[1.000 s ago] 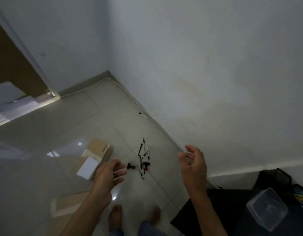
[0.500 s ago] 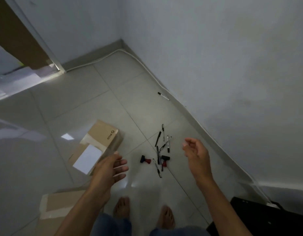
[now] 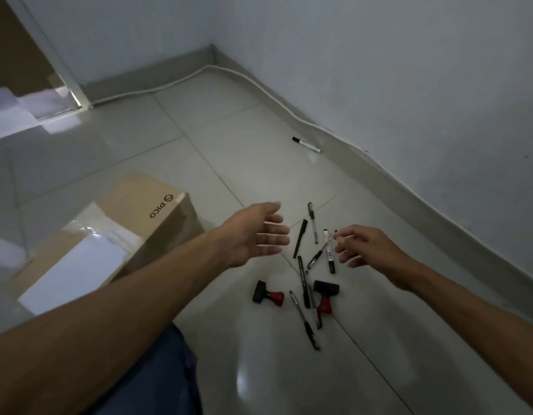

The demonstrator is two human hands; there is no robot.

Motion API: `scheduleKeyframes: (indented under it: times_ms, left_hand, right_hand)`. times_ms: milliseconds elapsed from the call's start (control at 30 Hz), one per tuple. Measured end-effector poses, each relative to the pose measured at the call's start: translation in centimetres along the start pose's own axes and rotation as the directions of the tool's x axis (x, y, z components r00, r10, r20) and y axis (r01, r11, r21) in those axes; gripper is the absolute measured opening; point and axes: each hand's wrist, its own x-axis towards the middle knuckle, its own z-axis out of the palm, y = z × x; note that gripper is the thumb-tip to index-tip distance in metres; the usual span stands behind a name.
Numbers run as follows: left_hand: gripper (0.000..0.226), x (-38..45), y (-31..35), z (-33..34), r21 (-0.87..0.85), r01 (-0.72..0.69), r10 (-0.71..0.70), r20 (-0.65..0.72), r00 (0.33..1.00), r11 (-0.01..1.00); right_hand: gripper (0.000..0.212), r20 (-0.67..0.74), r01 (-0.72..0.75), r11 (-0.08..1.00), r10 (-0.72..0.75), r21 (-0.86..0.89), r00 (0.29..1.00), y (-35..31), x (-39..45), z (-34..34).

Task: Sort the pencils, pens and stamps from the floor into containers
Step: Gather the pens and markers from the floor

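Several black pens (image 3: 300,242) lie scattered on the tiled floor, along with a white marker (image 3: 329,253). Two black-and-red stamps lie among them, one stamp (image 3: 268,295) on its side at the left and another stamp (image 3: 325,295) to its right. A lone white marker (image 3: 306,144) lies farther off near the wall. My left hand (image 3: 256,232) hovers open just left of the pens, fingers straight. My right hand (image 3: 364,250) hangs over the pens' right side with loosely curled fingers, holding nothing.
A brown cardboard box (image 3: 157,211) with a white label stands to the left. A white cable (image 3: 259,88) runs along the skirting of the grey wall. A doorway (image 3: 34,94) opens at the far left. My blue trouser leg (image 3: 169,369) is at the bottom.
The view has dropped closer to the floor. Both hands have reached forward and down towards the pile of pens; the black table and clear container at the right have left the view.
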Motion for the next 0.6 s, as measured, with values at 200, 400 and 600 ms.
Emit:
scheduleKeyframes:
  times_ms: [200,400,600]
  left_hand:
    - [0.041,2.8,1.3,1.8,0.089,-0.196,0.184,0.126,0.975,0.977]
    - [0.046,1.1,0.9,-0.2,0.233,-0.3,0.26,0.189,0.947,0.925]
    - [0.043,1.7,1.2,-0.8,0.324,-0.409,0.376,0.162,0.912,0.853]
  right_hand:
    - [0.016,0.173,0.077,0.971,-0.037,-0.228,0.984,3.4,6.3,1.4]
    - [0.023,0.452,0.169,0.795,0.143,-0.582,0.881,2.6,8.4,6.9]
    - [0.025,0.444,0.179,0.669,0.248,-0.721,0.861,4.6,9.7,10.8]
